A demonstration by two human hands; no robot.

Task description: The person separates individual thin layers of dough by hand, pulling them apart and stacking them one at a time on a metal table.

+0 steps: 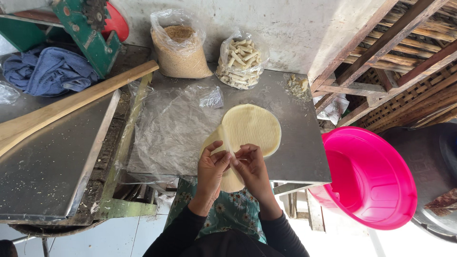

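Observation:
A stack of round pale yellow wrapper sheets lies on a metal table, partly over a clear plastic sheet. My left hand and my right hand meet at the stack's near edge. Both pinch one thin sheet that is lifted and peeling away from the stack toward me. My fingertips almost touch each other on that sheet's edge.
At the back stand a bag of brown crumbs and a bag of pale rolled sticks. A pink basin sits at the right, a wooden paddle and blue cloth at the left.

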